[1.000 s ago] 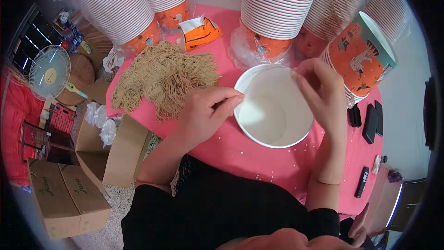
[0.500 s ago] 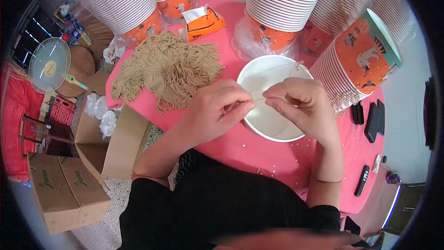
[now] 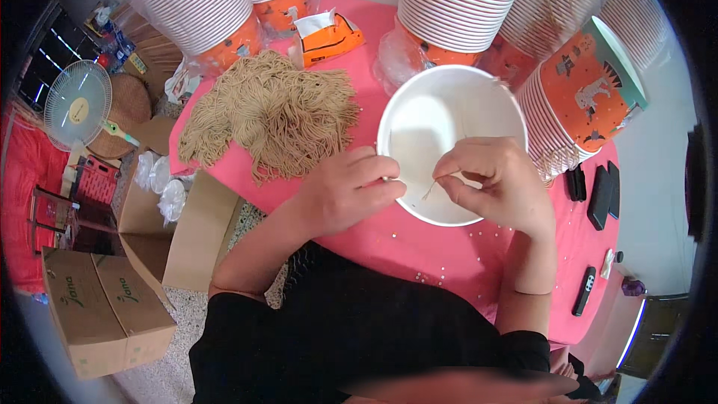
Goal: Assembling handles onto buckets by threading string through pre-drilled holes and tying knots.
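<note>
A white paper bucket (image 3: 419,97) lies tipped toward me on the table, its white inside showing. My left hand (image 3: 340,193) is closed on the near-left side of its rim, thumb and fingers pinching the edge. Over the bucket's mouth, my right hand (image 3: 497,183) pinches a thin beige cord (image 3: 428,193) whose short frayed end sticks out below the fingertips. Where the rest of that cord runs is hard to make out. Left of the bucket lies a big heap of tan cords (image 3: 277,112).
Stacked orange-printed paper buckets (image 3: 452,11) line the back, one leaning stack (image 3: 580,97) at the right. An orange tissue pack (image 3: 329,39) lies behind the cords. Dark phones (image 3: 600,198), a black cutter-like tool (image 3: 585,292) and small white beads sit on the pink tablecloth (image 3: 449,254). Cardboard boxes (image 3: 105,307) stand left.
My hands have moved apart from their meeting point. The left has closed on the bucket's rim, the right keeps the cord, and the bucket has tilted toward me.
</note>
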Demonstrator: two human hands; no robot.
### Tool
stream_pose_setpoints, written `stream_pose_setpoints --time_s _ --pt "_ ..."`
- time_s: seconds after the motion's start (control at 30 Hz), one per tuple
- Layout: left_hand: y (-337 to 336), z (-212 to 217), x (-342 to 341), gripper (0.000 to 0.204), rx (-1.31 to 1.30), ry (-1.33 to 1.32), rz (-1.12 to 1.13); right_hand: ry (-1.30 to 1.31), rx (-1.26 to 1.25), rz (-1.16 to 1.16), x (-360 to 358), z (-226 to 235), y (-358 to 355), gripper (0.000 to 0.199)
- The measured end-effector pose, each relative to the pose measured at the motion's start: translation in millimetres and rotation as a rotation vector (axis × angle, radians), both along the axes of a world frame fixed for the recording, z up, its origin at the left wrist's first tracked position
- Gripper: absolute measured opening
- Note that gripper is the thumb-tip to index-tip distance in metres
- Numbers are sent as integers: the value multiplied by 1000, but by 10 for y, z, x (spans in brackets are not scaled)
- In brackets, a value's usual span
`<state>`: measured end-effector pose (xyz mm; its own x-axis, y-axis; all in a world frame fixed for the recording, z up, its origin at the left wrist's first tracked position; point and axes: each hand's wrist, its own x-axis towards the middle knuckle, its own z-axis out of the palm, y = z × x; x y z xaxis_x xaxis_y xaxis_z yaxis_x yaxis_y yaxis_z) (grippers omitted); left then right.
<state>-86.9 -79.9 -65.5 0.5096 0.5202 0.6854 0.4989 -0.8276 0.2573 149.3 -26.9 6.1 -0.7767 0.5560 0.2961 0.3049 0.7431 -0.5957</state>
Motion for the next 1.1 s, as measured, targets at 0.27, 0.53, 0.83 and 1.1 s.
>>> stream_pose_setpoints --time_s 0.27,0.53,0.83,1.1 --pt "-64 26 47 28 334 93 132 44 110 -18 -24 -6 -102 9" --pt "-60 37 59 28 329 86 132 21 167 -21 -35 -35 -93 13" --pt "-38 32 64 26 305 66 130 8 144 -11 -53 -33 -85 13" --pt "-29 23 61 26 283 66 128 -29 138 -30 -46 -18 -89 6"
